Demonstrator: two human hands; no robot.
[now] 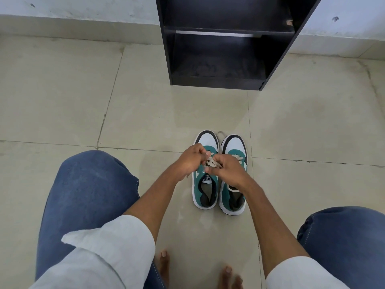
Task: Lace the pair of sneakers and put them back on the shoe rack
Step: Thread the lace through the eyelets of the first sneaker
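Note:
Two teal, white and black sneakers stand side by side on the tiled floor, toes pointing away from me. Over the left sneaker my left hand and my right hand meet, each pinching the cream lace above its tongue. A loop of that lace lies on the floor past the toes. The right sneaker is partly covered by my right wrist; cream lacing shows on it. The black shoe rack stands open ahead of the sneakers, and its lower shelf holds nothing.
My knees in blue jeans flank the sneakers at left and right. My bare toes rest on the floor near the bottom edge. A pale wall with a tiled skirting runs behind the rack.

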